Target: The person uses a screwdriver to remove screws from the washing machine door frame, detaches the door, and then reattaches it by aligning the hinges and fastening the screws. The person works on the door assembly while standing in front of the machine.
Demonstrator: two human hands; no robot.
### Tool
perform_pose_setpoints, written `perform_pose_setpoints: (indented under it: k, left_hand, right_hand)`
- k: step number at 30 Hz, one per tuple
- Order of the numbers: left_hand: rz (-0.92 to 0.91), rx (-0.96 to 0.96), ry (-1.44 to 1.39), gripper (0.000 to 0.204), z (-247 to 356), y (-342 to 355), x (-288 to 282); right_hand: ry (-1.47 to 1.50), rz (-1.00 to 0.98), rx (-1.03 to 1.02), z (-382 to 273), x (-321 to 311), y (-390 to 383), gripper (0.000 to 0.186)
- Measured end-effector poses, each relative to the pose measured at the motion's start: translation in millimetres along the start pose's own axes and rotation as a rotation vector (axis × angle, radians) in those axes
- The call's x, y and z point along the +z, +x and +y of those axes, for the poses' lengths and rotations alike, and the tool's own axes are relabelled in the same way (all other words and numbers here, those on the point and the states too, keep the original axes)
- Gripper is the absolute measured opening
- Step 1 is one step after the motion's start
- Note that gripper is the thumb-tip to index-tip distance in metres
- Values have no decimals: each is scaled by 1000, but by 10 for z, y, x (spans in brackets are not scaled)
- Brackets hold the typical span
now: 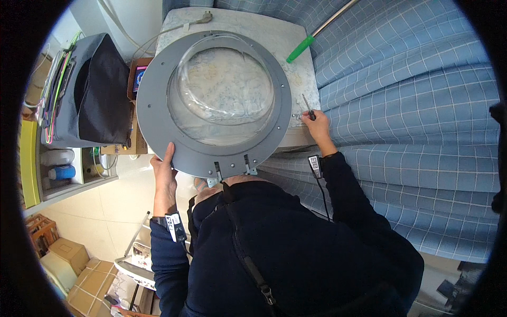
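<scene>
A round washing machine door [154, 90], a grey ring around a clear glass bowl [227, 87], lies over the white marbled top. Its front edge reaches past the table, with two metal hinge brackets [212, 181] at that side. My left hand [165, 171] grips the ring's lower left edge, thumb on top, the other fingers partly hidden beneath. Beyond the ring's right side, my right hand [318, 128] is closed around a small screwdriver with a black handle [312, 114], its shaft pointing away from me. Small loose screws [297, 116] lie beside that hand.
A power plug [205, 18] rests at the back of the tabletop [298, 79]. At the back right lies a green-handled rod [301, 48]. Checked blue curtains [401, 116] hang on the right. A dark fabric bin [103, 90] stands left, above a shelf [79, 185].
</scene>
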State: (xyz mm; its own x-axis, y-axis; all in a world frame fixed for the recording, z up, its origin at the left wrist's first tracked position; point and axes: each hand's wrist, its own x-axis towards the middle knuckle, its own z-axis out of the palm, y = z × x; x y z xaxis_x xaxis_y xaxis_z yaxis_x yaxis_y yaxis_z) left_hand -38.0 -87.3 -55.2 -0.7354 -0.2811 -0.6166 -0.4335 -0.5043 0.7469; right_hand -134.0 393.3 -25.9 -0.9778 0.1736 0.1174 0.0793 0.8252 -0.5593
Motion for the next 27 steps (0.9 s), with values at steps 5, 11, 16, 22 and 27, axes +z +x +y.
perform_pose_setpoints:
  k: [5,11,16,22,27]
  left_hand:
    - [26,40,76,71,49,-34,-5]
    - [17,84,97,75,102,-59,8]
    - [20,72,116,72,57,-36,-62]
    - [52,46,88,80,10,40,-106]
    - [49,39,49,76,21,41,-113]
  right_hand:
    - [-66,-30,37,-77,36,167,24]
    - [16,-150,9,-189,210,406,24]
    - [-150,-151,-54,-235,302,471,21]
    - [-134,-244,63,-181,199,486,23]
    - [-15,-211,47,-227,172,467,21]
